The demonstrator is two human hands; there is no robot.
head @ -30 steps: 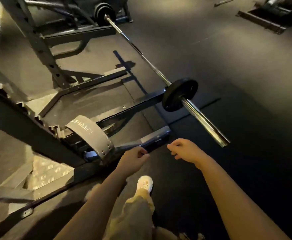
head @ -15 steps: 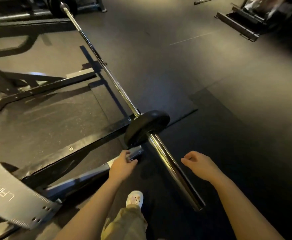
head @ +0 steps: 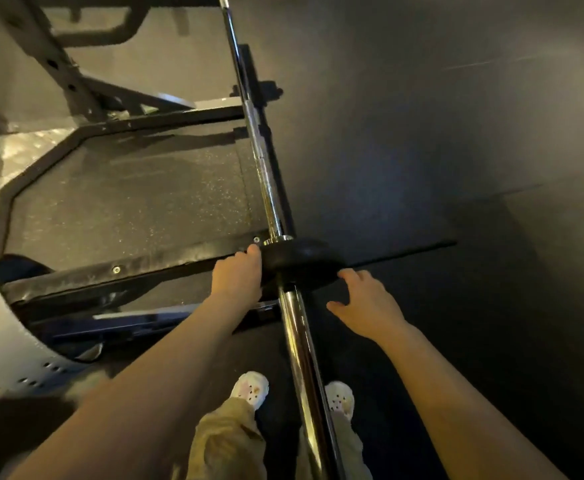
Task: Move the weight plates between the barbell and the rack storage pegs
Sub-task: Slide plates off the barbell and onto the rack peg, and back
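while hands [head: 238, 271] flank plate [head: 301, 261], grey belt [head: 3, 327] hangs left.

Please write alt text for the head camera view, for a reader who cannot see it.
Seen from above, a person's left hand grips one edge of a black weight plate on a chrome barbell, while the right hand reaches open toward the other edge. A black rack frame stands to the left, and white shoes show below.
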